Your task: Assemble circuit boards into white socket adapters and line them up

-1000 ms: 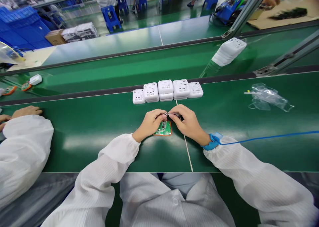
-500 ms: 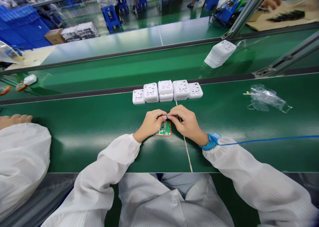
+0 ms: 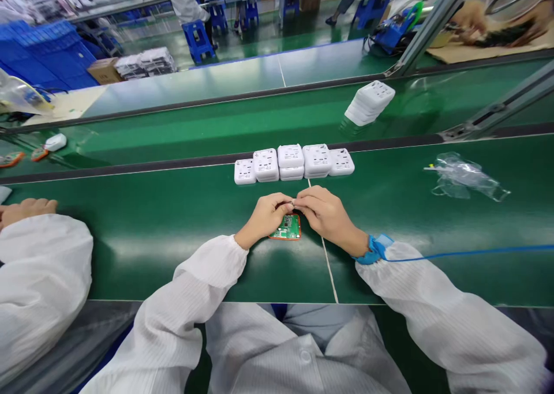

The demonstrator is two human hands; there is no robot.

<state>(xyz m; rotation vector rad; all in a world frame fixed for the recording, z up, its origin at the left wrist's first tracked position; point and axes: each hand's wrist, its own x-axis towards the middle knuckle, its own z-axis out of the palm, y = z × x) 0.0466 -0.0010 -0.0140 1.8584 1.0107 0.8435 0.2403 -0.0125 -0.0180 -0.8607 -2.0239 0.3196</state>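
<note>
My left hand point(image 3: 267, 216) and my right hand point(image 3: 325, 214) meet over a small green circuit board point(image 3: 287, 229) in an orange frame that lies on the green table. Both hands pinch a tiny metal part point(image 3: 291, 203) between their fingertips, just above the board's far edge. A blue wrist strap point(image 3: 375, 248) with a blue cord sits on my right wrist. Just beyond my hands stands a row of white socket housings point(image 3: 294, 163), some stacked two high.
A crumpled clear plastic bag point(image 3: 465, 176) lies at the right. A stack of white housings point(image 3: 369, 102) rides the conveyor belt behind. A co-worker's sleeve point(image 3: 38, 278) and hand point(image 3: 26, 209) rest at the left. Small parts point(image 3: 41, 147) lie on the belt's far left.
The stack of white housings on the belt has travelled left. The co-worker's hand at the left has drawn back. My hands stay pinched together over the board.
</note>
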